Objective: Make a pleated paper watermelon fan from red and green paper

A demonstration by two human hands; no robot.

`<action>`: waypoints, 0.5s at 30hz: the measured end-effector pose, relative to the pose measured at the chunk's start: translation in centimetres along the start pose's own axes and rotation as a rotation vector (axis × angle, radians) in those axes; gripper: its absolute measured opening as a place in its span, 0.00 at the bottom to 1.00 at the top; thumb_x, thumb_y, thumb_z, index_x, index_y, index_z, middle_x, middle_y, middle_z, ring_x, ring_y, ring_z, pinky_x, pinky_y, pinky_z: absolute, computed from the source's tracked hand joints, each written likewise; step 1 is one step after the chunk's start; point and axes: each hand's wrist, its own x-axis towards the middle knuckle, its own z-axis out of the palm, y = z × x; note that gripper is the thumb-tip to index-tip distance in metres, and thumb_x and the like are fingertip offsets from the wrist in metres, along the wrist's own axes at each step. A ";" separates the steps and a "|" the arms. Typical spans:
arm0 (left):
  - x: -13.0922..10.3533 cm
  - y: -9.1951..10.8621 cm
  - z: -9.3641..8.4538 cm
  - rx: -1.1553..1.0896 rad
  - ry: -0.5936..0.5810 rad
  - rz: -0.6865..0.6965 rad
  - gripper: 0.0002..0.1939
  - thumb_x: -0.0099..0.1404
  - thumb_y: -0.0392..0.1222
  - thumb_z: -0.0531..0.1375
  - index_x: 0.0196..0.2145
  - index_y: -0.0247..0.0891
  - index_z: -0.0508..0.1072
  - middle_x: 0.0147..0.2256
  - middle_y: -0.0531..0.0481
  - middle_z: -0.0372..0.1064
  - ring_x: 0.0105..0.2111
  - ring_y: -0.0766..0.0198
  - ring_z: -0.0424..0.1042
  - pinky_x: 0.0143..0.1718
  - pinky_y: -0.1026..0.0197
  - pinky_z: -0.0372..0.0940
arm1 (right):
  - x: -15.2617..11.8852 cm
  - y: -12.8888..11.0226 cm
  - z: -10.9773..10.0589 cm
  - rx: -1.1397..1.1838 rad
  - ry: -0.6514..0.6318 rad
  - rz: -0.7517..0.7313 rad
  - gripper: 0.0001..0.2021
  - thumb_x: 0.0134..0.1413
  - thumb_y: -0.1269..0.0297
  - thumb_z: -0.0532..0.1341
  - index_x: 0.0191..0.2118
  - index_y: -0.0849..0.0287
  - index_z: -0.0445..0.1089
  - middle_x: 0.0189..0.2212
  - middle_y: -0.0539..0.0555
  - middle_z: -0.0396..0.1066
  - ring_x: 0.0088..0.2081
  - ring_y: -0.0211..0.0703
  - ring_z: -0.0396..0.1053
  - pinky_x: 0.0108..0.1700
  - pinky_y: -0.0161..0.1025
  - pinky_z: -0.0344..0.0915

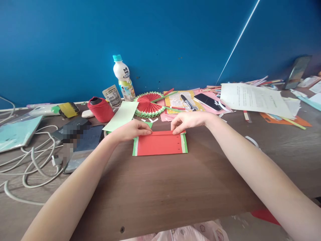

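Observation:
A red sheet of paper (pixel 159 146) with white and green strips down both short sides lies flat on the table in front of me. Its far edge is folded over in a narrow band. My left hand (pixel 134 130) pinches that fold near its left end, thumb and fingers closed on it. Towards the right end, my right hand (pixel 187 121) pinches the same fold. A few small dark marks show near the sheet's right side. Just behind it stands a round pleated paper fan (pixel 149 106), red in the middle with a green zigzag rim.
Left of the sheet are a pale green paper (pixel 121 115), a red-wrapped roll (pixel 100 109), a dark phone (pixel 84 147) and a coiled white cable (pixel 32 160). A bottle (pixel 124 78) stands by the blue wall. Rightward lie a marker (pixel 188 102), another phone (pixel 208 101) and a printed sheet (pixel 253 98).

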 end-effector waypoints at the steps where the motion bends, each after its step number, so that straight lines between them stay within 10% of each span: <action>1: 0.0 -0.1 0.0 0.006 0.012 0.003 0.16 0.57 0.52 0.55 0.31 0.38 0.74 0.32 0.53 0.71 0.33 0.64 0.66 0.34 0.66 0.59 | -0.2 -0.1 -0.1 -0.004 0.002 0.007 0.11 0.44 0.57 0.61 0.29 0.60 0.70 0.27 0.51 0.69 0.28 0.35 0.63 0.32 0.35 0.60; 15: -0.1 -0.7 -0.1 -0.007 0.051 -0.012 0.17 0.58 0.53 0.53 0.33 0.37 0.72 0.35 0.52 0.70 0.35 0.63 0.66 0.37 0.64 0.58 | -1.3 1.8 -1.6 0.079 0.002 0.059 0.12 0.42 0.55 0.62 0.32 0.58 0.71 0.31 0.52 0.69 0.32 0.38 0.65 0.33 0.36 0.64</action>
